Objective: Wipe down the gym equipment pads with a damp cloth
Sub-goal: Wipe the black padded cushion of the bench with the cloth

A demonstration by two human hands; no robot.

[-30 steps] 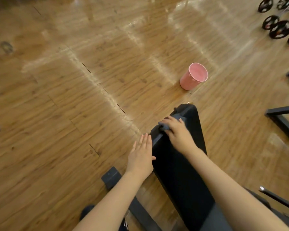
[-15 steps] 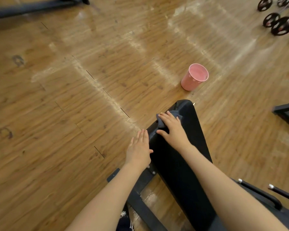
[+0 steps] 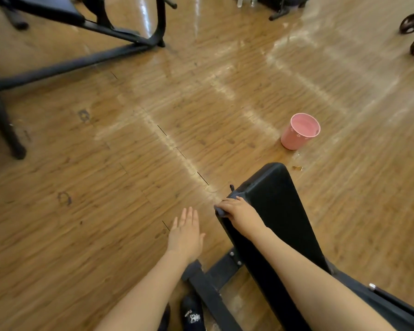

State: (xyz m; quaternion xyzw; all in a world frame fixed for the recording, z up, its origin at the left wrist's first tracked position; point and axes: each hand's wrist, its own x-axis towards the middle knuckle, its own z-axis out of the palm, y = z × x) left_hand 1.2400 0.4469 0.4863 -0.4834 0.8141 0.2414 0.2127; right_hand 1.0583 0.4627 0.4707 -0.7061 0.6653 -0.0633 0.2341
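Observation:
A long black bench pad (image 3: 273,206) runs from the lower right toward the middle of the head view. My right hand (image 3: 239,212) grips a dark grey-blue cloth (image 3: 233,195) against the pad's left edge, most of the cloth hidden under my fingers. My left hand (image 3: 185,231) hovers flat with straight fingers over the floor, left of the pad and apart from it, holding nothing.
A pink cup (image 3: 300,131) stands on the wooden floor (image 3: 105,187) beyond the pad's far end. The bench's black steel foot (image 3: 206,283) lies below my left wrist. Another black machine frame (image 3: 86,39) fills the upper left. Weight plates (image 3: 411,23) lie at the far right.
My right hand slid the cloth back along the pad's left edge toward me. My left hand came off the pad's side and moved left. The view tilted up, showing the machine frame.

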